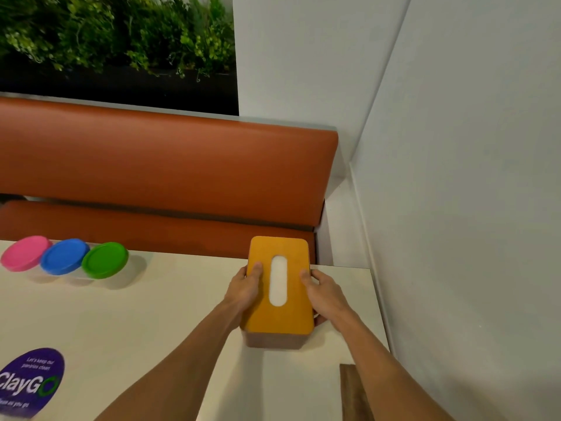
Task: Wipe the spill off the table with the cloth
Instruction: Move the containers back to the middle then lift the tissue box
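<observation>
Two thumbs (256, 268) lie flat on the orange lid of the tissue box (279, 322), one on each side of its white-filled slot. The other fingers wrap round the long sides, so the left hand (243, 288) and the right hand (326, 293) both clamp it. The box sits at the far right corner of the pale table (151, 314); I cannot tell whether it is lifted. Three lidded tubs (64, 256) stand at far left, and a purple sticker (33, 382) lies nearer. An orange bench (167, 165) runs behind the table.
</observation>
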